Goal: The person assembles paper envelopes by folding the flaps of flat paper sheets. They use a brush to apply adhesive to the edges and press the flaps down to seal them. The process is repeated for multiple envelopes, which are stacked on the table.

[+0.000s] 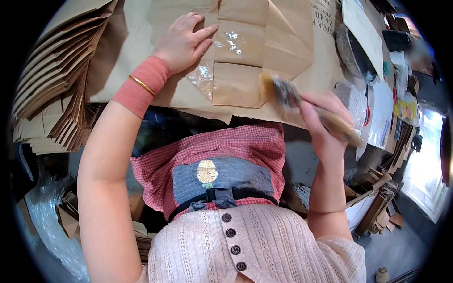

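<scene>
Right hand (330, 107) is gripping a wooden-handled, yellow-bristled brush (287, 93); left hand (183, 45), fingers apart, is steadying folded brown paper (289, 49), centre glistening, lower flap (236, 85) seemingly awaiting coating.

The left hand (181, 42) lies palm down, its fingers a little parted and its thumb on the side toward the right hand (328, 118). Behind it, the left forearm (111, 137) slants back to a bent elbow (101, 181). The right hand, nearer the body and well apart from the left, is curled in a grip; the right forearm (328, 184) runs almost straight back from it.
</scene>
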Available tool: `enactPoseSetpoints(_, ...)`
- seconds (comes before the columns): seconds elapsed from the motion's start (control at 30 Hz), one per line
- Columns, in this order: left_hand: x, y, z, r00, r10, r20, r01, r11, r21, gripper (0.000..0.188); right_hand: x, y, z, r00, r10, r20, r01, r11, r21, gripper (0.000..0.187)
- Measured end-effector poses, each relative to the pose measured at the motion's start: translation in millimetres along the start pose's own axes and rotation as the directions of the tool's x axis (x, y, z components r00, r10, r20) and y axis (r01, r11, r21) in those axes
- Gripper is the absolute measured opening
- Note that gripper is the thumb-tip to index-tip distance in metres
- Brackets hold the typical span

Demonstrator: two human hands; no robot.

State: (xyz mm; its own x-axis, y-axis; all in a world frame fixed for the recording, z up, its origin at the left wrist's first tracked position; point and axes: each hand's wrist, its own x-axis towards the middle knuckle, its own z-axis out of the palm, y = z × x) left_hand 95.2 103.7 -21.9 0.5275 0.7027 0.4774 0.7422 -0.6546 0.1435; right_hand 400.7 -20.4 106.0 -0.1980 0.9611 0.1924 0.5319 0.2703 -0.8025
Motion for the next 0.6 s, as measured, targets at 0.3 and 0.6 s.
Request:
enactPoseSetpoints(0.3,12.8,7.7,-14.3,0.999,-0.016,0.05,0.018,0.999,-0.05,0.034,-4.8,20.0,35.6,0.847,-0.422,0.324,0.394,0.907,0.152,0.017)
enactPoseSetpoints(0.6,-16.4,43.8,-41.5,0.978,-0.063,0.198,0.065,0.998,-0.007,0.042,80.1,29.2,-19.1,0.938,0.346,0.006,-0.312,0.837,0.449,0.014)
